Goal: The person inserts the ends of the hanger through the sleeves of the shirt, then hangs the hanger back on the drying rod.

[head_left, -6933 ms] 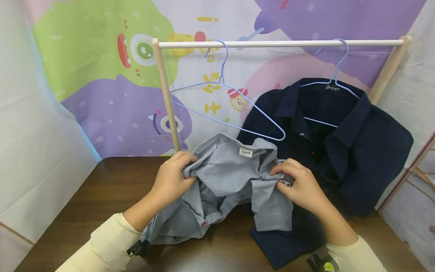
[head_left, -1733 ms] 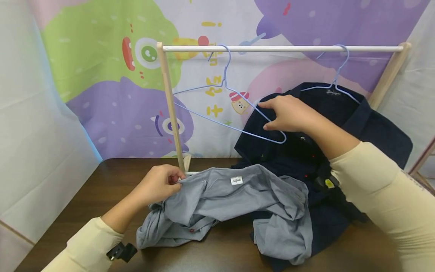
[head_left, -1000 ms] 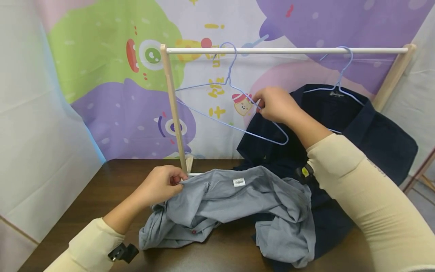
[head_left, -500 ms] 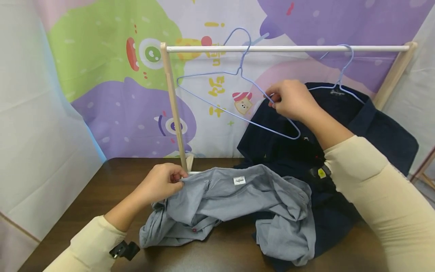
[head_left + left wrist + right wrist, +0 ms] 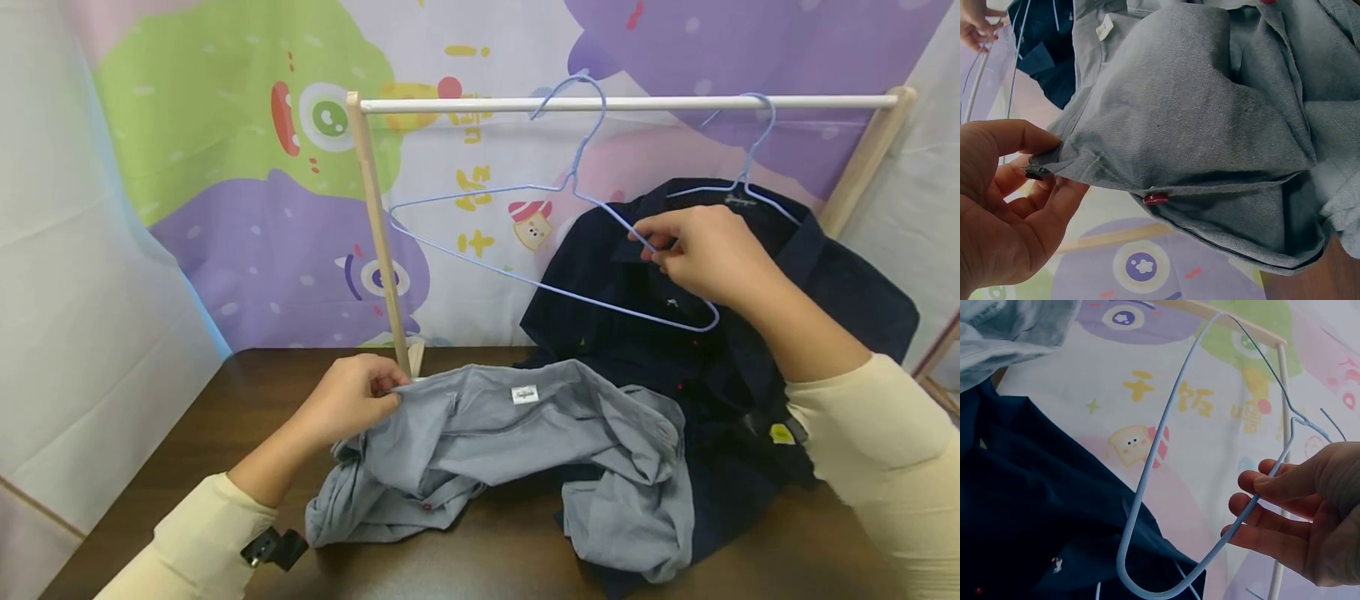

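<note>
My left hand (image 5: pixel 357 398) pinches the collar edge of a grey shirt (image 5: pixel 517 446), which lies rumpled and partly spread over the table. Close up in the left wrist view, thumb and fingers hold a corner of the grey cloth, with a red button (image 5: pixel 1156 199) nearby. My right hand (image 5: pixel 708 250) holds a light-blue wire hanger (image 5: pixel 480 193) by its right sloping arm; the right wrist view shows thumb and fingers on the wire (image 5: pixel 1244 514). Nothing hangs on this hanger, and its hook appears to be in front of the rack's rail.
A wooden rack with a white rail (image 5: pixel 480 105) stands at the back of the brown table (image 5: pixel 247 417). A dark navy shirt (image 5: pixel 847 283) hangs at its right on another blue hanger (image 5: pixel 767 133), its lower part reaching the table behind the grey shirt. A cartoon-printed cloth (image 5: pixel 247 242) hangs behind.
My right hand went from the grey shirt to the hanger, gripped it, lifted its hook off the rail and carried it right. My left hand keeps hold of the grey shirt, which now lies lower.
</note>
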The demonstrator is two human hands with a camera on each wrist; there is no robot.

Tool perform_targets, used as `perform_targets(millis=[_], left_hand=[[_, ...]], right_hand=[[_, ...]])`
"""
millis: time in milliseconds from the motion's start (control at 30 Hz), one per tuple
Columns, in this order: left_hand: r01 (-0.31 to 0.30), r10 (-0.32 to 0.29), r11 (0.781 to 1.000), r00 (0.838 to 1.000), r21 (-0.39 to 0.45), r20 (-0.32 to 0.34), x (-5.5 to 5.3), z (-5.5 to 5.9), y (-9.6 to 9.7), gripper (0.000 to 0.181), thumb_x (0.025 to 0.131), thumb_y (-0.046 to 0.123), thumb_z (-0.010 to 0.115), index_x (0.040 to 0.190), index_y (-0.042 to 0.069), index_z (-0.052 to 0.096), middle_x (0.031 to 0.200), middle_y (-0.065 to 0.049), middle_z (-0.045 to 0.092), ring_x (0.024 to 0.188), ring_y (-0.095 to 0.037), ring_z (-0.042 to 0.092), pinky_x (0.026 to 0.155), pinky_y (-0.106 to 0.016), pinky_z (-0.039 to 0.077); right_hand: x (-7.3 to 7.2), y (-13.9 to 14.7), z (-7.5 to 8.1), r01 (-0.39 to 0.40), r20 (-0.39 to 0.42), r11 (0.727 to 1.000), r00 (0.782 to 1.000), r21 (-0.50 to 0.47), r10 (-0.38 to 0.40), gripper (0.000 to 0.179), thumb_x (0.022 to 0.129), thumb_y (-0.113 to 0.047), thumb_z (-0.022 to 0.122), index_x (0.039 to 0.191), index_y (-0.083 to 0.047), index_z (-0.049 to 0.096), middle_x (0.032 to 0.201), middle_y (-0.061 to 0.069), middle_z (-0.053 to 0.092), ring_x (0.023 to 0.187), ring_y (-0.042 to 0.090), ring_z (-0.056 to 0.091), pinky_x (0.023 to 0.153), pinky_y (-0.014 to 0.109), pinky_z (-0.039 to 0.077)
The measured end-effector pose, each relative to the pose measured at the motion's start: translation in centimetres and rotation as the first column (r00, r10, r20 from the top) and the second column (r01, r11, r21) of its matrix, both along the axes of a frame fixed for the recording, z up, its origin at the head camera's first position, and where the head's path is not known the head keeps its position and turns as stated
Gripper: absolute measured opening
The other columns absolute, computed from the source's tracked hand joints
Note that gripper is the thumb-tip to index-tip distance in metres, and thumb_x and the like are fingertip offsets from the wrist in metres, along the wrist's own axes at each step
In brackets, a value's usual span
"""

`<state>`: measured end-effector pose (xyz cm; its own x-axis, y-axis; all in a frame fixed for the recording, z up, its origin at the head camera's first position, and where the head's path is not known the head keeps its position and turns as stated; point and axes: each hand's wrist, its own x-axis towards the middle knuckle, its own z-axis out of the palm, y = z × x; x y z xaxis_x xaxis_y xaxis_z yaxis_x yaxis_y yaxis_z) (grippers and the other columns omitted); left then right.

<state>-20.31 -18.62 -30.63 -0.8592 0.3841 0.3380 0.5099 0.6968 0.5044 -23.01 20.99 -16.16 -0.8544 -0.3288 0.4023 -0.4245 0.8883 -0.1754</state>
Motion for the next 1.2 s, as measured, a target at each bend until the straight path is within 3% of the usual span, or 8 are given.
perform_targets(millis=[200,433,667,900,1200], left_hand=[[-0.047,0.047,0.999,0.999,0.023,-0.011,-0.1,0.2,-0.1,0.014,0.080,-0.002,0.066,0.088,0.008,0.074,0.074,0.001,0.058,0.066,-0.014,0.051,0.060,-0.031,0.044],[-0.112,0.114,0.992,0.993,0.057,-0.043,-0.3,0.4,-0.2,0.016,0.082,-0.001,0.065,0.092,0.008,0.074,0.081,-0.003,0.061,0.073,-0.017,0.054,0.066,-0.034,0.046],[-0.160,0.163,0.986,0.985,0.053,-0.062,-0.3,0.9,-0.2,0.017,0.083,0.004,0.064,0.093,0.010,0.075,0.083,-0.004,0.060,0.073,-0.020,0.050,0.066,-0.035,0.042],[-0.158,0.164,0.986,0.977,0.057,-0.137,-0.3,1.6,-0.3,0.017,0.082,0.002,0.063,0.090,0.009,0.075,0.077,-0.003,0.057,0.068,-0.019,0.046,0.062,-0.034,0.039],[-0.107,0.121,0.990,0.977,0.091,-0.175,0.5,2.4,0.6,0.018,0.081,0.000,0.065,0.093,0.009,0.076,0.077,-0.001,0.058,0.067,-0.016,0.047,0.059,-0.031,0.040]], right_hand=[[2.0,1.9,-1.2,-0.028,-0.026,0.999,0.999,0.020,0.029,0.036,0.089,0.004,0.058,0.124,-0.001,0.065,0.095,0.014,0.072,0.070,0.022,0.058,0.051,0.030,0.033],[4.6,4.0,-3.1,-0.096,-0.046,0.993,0.994,0.063,0.099,0.037,0.085,0.009,0.063,0.121,0.003,0.066,0.089,0.011,0.072,0.067,0.016,0.058,0.045,0.026,0.031],[6.5,5.1,-4.8,-0.124,0.049,0.984,0.992,0.130,0.118,0.035,0.085,0.008,0.066,0.119,0.001,0.068,0.087,0.006,0.073,0.061,0.010,0.049,0.044,0.025,0.030],[7.1,4.9,-6.3,-0.184,0.115,0.957,0.980,0.223,0.162,0.028,0.084,0.003,0.071,0.110,-0.006,0.074,0.084,-0.002,0.071,0.058,0.005,0.046,0.047,0.023,0.034],[6.4,1.2,-9.9,-0.327,0.137,0.938,0.940,0.117,0.311,0.035,0.078,0.013,0.069,0.109,-0.003,0.074,0.085,-0.001,0.071,0.061,0.004,0.050,0.050,0.021,0.042]])
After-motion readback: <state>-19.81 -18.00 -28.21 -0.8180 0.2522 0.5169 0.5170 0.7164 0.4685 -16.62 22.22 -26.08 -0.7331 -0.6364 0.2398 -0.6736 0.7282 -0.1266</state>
